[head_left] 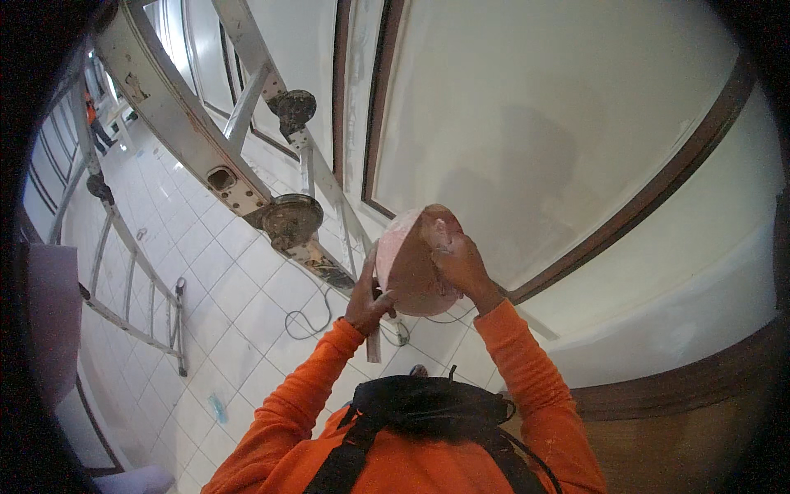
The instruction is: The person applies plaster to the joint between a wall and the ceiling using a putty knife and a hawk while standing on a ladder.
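Observation:
I hold a round, pink-crusted container (411, 276), tilted, with a brownish surface and pink paste in it, before a white wall panel. My left hand (366, 300) grips its left side, fingers bent around the edge. A pale flat strip (373, 347) shows below that hand; whether I hold it too I cannot tell. My right hand (457, 267) is closed at the paste on the container's upper right; what its fingers grip is hidden.
An aluminium ladder (140, 74) stands close ahead-left, another (132, 284) farther left. A cable (309, 329) lies on the tiled floor (230, 305). Framed panels (543, 115) line the right. A person in orange (97, 119) stands at the far left back.

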A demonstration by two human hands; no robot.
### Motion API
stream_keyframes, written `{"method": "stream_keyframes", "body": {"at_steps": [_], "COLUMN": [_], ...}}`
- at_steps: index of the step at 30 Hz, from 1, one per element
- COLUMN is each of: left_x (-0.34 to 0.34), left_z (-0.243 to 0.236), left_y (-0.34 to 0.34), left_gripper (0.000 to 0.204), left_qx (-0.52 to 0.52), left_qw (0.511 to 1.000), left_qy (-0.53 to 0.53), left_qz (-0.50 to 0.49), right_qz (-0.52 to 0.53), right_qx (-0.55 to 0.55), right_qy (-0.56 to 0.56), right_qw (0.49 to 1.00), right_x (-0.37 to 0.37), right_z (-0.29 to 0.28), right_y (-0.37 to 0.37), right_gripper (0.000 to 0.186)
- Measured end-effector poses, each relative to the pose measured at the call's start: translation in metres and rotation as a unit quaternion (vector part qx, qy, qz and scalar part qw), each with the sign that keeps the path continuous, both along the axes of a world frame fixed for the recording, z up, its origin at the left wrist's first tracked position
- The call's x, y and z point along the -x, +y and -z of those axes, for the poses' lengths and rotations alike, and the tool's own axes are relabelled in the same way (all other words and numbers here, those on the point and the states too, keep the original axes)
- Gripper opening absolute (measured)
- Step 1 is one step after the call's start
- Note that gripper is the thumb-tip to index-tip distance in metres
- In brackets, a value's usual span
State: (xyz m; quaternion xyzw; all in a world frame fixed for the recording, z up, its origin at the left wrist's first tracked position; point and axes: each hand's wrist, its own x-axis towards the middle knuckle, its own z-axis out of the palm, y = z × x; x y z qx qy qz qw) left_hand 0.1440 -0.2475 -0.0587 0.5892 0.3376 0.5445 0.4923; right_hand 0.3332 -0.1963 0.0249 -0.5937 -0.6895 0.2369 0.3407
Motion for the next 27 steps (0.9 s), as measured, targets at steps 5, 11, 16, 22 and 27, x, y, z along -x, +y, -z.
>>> {"method": "stream_keyframes", "body": {"at_steps": [5, 11, 16, 22, 27], "left_x": [0.018, 0.023, 0.033, 0.025, 0.012], "left_z": [-0.019, -0.017, -0.007, 0.013, -0.020], "left_y": [-0.005, -0.002, -0.009, -0.002, -0.006], "left_gripper": [0.111, 0.104, 0.105, 0.110, 0.100], "left_qx": [0.083, 0.099, 0.162, 0.127, 0.107], "left_qw": [0.995, 0.993, 0.981, 0.988, 0.988], "left_qy": [-0.041, -0.054, -0.082, -0.079, -0.108], "left_qz": [0.039, 0.022, 0.068, 0.042, 0.038], "right_qz": [-0.151, -0.242, -0.289, -0.076, -0.121], "right_qx": [-0.164, 0.013, 0.015, 0.106, -0.008], "right_qy": [-0.073, -0.091, -0.090, -0.008, -0.032], "right_qw": [0.972, 0.966, 0.953, 0.991, 0.992], "right_x": [0.018, 0.023, 0.012, -0.014, -0.017], "right_z": [0.008, 0.012, 0.007, -0.070, -0.040], "right_y": [0.001, -0.012, -0.013, -0.020, -0.002], "right_gripper": [0.037, 0.040, 0.032, 0.031, 0.034]}}
